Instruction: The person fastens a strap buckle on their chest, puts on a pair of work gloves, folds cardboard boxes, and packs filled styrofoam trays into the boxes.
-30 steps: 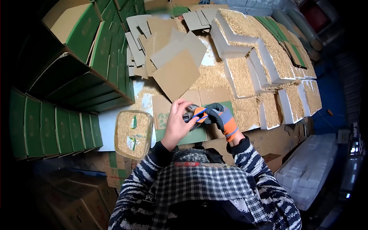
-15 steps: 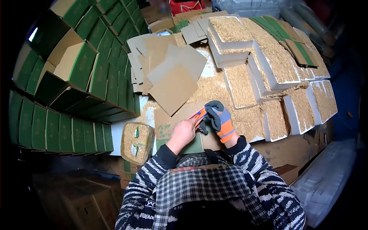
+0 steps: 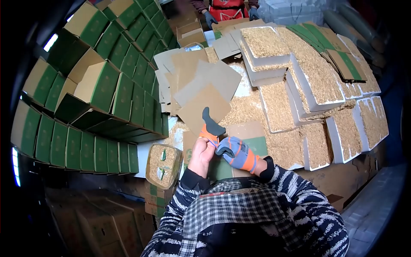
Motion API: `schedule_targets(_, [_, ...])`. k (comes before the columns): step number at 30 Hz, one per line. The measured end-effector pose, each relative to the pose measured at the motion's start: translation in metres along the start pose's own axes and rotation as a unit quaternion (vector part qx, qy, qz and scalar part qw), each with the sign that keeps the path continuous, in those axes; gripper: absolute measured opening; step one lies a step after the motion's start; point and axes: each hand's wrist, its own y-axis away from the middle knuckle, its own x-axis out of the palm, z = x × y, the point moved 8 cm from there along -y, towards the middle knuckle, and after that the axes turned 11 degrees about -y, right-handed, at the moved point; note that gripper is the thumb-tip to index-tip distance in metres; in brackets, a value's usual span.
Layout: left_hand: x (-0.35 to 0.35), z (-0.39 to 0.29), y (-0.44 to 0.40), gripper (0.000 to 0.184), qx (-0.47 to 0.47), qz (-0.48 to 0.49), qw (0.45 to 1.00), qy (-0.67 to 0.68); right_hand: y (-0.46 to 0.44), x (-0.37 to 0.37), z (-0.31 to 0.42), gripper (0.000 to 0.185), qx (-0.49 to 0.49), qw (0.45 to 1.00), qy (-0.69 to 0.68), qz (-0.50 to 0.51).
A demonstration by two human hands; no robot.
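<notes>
My bare left hand [image 3: 202, 155] is closed on the cuff of a loose work glove [image 3: 211, 123], dark grey with an orange cuff. The glove's limp fingers stick up and to the right above the hand. My right hand [image 3: 239, 154] wears a matching grey and orange glove. Its fingers are curled and pinch at the same cuff, close beside the left hand. Under both hands lies a flat cardboard box [image 3: 250, 130] with green print.
Green boxes [image 3: 98, 81] are stacked at left, near a plastic tub [image 3: 164, 165] of tan shreds. Cardboard sheets [image 3: 207, 79] lie ahead. White foam trays [image 3: 319, 81] filled with shreds rise at right. A co-worker's gloved hands [image 3: 210, 19] show at the far end.
The loose glove has turned upright and opened out from between my hands. My right hand has swung lower and flatter. The view shifted slightly, and a co-worker's hands came into sight.
</notes>
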Motion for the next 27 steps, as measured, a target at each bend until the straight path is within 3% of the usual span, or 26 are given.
schedule_targets(2, [-0.003,-0.007,-0.011,0.025,0.059,0.153,0.979,-0.117,-0.008,0.000,0.005,0.018,-0.020,1.000,0.015,-0.011])
schedule_targets(3, [0.005,-0.011,-0.008,0.025,0.061,0.157,0.979,-0.116,-0.013,-0.007,0.007,0.016,-0.002,0.998,-0.003,-0.068])
schedule_targets(5, [0.009,-0.020,0.000,0.025,0.055,0.043,0.997,-0.029,-0.023,-0.005,0.012,0.014,0.016,0.992,-0.019,-0.121])
schedule_targets(6, [0.003,-0.019,-0.007,0.025,0.056,0.043,0.997,-0.026,-0.025,0.000,-0.007,0.011,0.128,0.957,-0.196,-0.170])
schedule_targets(7, [-0.004,-0.015,-0.018,0.028,0.042,0.057,0.997,-0.006,-0.020,0.013,-0.024,0.010,0.234,0.876,-0.364,-0.211])
schedule_targets(10, [0.008,-0.037,-0.001,0.039,0.014,0.115,0.993,0.013,-0.021,0.038,-0.014,0.011,0.259,0.851,-0.433,-0.145])
schedule_targets(13, [0.009,-0.057,0.010,0.043,0.068,0.168,0.982,0.043,-0.028,0.052,0.000,0.011,0.246,0.880,-0.398,-0.084])
schedule_targets(16, [0.011,-0.078,0.032,0.040,0.180,0.116,0.971,0.103,-0.032,0.068,0.014,0.010,0.239,0.899,-0.368,-0.011])
schedule_targets(17, [0.012,-0.088,0.047,0.035,0.261,0.053,0.963,-0.043,-0.031,0.076,0.022,0.009,0.226,0.907,-0.355,0.031])
schedule_targets(18, [0.006,-0.086,0.047,0.035,0.261,0.055,0.963,-0.042,-0.030,0.084,0.028,0.009,0.211,0.913,-0.341,0.072])
schedule_targets(19, [0.006,-0.079,0.047,0.035,0.252,0.125,0.957,-0.067,-0.031,0.088,0.034,0.009,0.143,0.946,-0.279,0.082])
schedule_targets(20, [0.006,-0.071,0.047,0.037,0.240,0.193,0.947,-0.092,-0.025,0.091,0.031,0.009,0.145,0.947,-0.277,0.079])
schedule_targets(21, [0.009,-0.075,0.053,0.041,0.296,0.206,0.914,-0.185,-0.022,0.094,0.032,0.009,0.152,0.946,-0.271,0.094])
schedule_targets(22, [0.009,-0.072,0.051,0.041,0.294,0.210,0.914,-0.185,-0.020,0.098,0.033,0.009,0.160,0.945,-0.264,0.108])
schedule_targets(24, [0.000,-0.069,0.044,0.039,0.300,0.090,0.906,-0.284,-0.019,0.102,0.041,0.008,0.163,0.943,-0.269,0.106])
schedule_targets(25, [-0.014,-0.059,0.041,0.044,0.199,0.081,0.940,-0.266,-0.018,0.102,0.044,0.009,0.187,0.940,-0.262,0.109])
schedule_targets(27, [-0.006,-0.073,0.043,0.047,0.152,0.139,0.937,-0.282,-0.011,0.103,0.038,0.009,0.214,0.937,-0.253,0.113])
